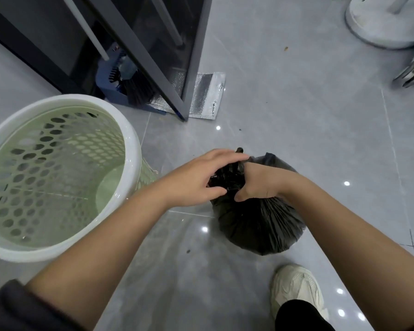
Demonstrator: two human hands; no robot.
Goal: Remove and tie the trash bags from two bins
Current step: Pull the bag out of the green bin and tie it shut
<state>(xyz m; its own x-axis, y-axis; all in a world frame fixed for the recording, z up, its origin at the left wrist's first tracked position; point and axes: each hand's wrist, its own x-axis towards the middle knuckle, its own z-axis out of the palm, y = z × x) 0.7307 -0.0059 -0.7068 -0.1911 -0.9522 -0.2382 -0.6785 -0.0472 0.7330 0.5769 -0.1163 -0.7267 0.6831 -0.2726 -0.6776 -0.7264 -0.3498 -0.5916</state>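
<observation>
A full black trash bag [261, 223] rests on the grey tiled floor at the centre. Its gathered neck sits between both hands. My left hand [198, 177] lies over the bunched top from the left, fingers spread across it. My right hand [258, 182] is closed around the neck from the right. To the left stands a pale green perforated bin [58, 218] with a white rim, with no bag inside it.
A dark glass-door cabinet frame [153, 65] stands behind, with a blue dustpan and brush [127, 82] and a silver foil pouch [208, 96] at its foot. A white round stand base [382, 22] is at top right. My shoe [296, 287] is near the bag.
</observation>
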